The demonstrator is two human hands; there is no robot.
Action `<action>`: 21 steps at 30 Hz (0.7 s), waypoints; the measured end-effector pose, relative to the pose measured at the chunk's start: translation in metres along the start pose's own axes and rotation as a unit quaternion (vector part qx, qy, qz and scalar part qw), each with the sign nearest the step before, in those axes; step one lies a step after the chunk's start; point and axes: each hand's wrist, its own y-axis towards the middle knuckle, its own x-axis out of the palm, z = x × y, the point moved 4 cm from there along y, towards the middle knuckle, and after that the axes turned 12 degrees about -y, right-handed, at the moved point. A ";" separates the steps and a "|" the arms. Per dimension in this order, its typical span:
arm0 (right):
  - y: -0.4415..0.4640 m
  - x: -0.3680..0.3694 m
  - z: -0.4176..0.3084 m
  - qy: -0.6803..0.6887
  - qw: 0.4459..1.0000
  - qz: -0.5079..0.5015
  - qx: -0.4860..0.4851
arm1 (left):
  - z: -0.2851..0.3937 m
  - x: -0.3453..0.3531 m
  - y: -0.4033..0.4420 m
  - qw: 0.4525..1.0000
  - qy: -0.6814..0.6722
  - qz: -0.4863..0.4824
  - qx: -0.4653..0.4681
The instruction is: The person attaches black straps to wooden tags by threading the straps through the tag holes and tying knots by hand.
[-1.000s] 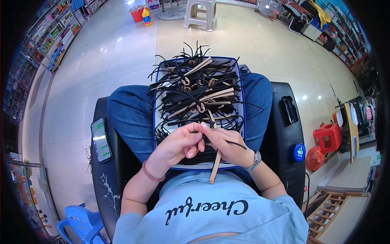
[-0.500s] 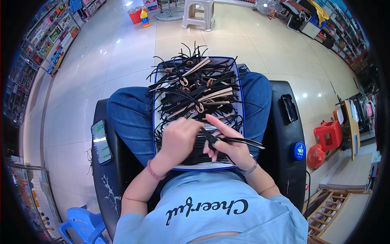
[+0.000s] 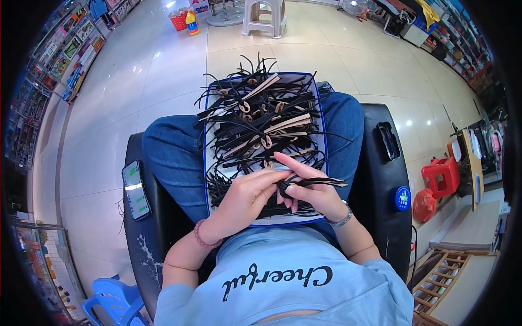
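Observation:
A white tray with a blue rim (image 3: 206, 163) rests on my lap, filled with black and tan straps and cords, several of them knotted. Above its near end my right hand (image 3: 315, 198) pinches a knotted black strap (image 3: 283, 187), whose loose ends stick out to the right past the fingers. My left hand (image 3: 252, 191) touches the left side of this knot, its fingers pressed together; whatever they grip there is hidden.
A phone (image 3: 135, 190) lies on the left armrest. On the right armrest are a black holder (image 3: 387, 142) and a round blue device (image 3: 401, 199). Beyond stand a red stool (image 3: 441, 176), a grey stool (image 3: 265, 17) and a yellow bottle (image 3: 192, 23).
The tan strap end that hung toward my shirt is gone from there; the strap is now a compact knot with its ends pointing right. My left hand has turned and come against the knot.

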 end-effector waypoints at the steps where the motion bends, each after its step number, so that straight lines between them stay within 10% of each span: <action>1: 0.000 -0.001 0.000 -0.001 1.000 0.002 0.003 | -0.001 0.000 0.001 1.000 0.001 -0.004 -0.012; 21: 0.015 -0.011 -0.016 0.047 0.956 -0.272 0.095 | -0.003 -0.008 0.007 0.921 -0.209 -0.243 -0.220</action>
